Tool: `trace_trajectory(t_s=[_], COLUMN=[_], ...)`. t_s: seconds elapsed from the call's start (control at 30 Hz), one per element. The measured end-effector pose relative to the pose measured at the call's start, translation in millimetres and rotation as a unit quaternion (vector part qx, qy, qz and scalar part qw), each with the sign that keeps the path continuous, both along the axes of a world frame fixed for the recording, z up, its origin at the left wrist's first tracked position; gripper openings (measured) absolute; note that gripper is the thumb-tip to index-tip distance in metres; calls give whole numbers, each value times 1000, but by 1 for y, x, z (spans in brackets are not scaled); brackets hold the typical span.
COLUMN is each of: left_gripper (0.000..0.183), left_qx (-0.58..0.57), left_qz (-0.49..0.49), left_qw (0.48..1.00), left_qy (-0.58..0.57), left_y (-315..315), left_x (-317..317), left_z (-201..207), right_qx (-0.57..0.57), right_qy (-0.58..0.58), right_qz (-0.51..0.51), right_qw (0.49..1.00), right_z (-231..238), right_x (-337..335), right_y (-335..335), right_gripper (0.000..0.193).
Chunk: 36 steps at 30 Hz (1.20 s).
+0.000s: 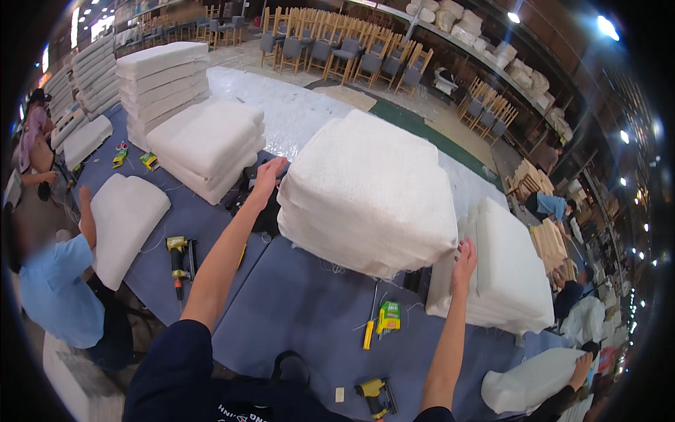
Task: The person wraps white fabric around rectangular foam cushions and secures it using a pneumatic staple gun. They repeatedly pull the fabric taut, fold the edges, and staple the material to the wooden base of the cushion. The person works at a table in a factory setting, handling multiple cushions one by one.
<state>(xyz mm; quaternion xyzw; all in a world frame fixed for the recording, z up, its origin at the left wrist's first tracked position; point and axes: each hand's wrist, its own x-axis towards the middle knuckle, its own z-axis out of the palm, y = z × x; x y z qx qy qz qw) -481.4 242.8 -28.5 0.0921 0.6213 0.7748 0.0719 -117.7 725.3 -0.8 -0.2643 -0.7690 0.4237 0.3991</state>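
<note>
A stack of white fabric-covered cushions (369, 190) stands in front of me, between my two hands. My left hand (267, 177) grips its left side, with the fingertips partly hidden behind the edge. At the lower right corner, my right hand (465, 261) holds the stack with bent fingers. Whether its underside rests on the blue-grey table (281, 309) or hangs just above it, I cannot tell. Below it lie a yellow-handled screwdriver (368, 334) and a green and yellow box (389, 318). A yellow and black staple gun (377, 395) lies close to my body.
More cushion stacks stand at left (204, 144) and right (503, 267). Another staple gun (177, 260) lies left of my arm. A co-worker in a light blue shirt (60, 288) handles a cushion (130, 218); another person's hand (582, 369) touches a white piece (531, 380) at right.
</note>
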Motion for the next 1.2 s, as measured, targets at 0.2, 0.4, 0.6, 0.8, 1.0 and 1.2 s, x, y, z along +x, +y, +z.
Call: trace_trajectory(t_s=[0.2,0.4,0.6,0.8,1.0,1.2], left_gripper=[41,70,101,96,74,63], left_qx=[86,47,-61,148,350,260], left_qz=[-72,-227,-195,-228,-178,-37], left_qw=[994,966,970,949,874,895], left_qy=[-12,-118,-128,-162,-286,-360], left_y=[59,30,16,-59,-99,-187], left_x=[-40,-68,30,152,310,411], left_z=[-14,-22,65,49,-30,9], right_qx=[-186,-433,-390,-295,-106,-16], right_qy=[115,137,160,233,197,169], right_qz=[117,219,208,21,6,60], right_qw=[969,864,883,926,975,984], right_z=[-22,-60,-26,121,200,251], right_x=[-31,-63,-12,58,114,111], right_y=[49,36,43,-90,-132,-160], right_gripper=[57,80,79,77,77,78])
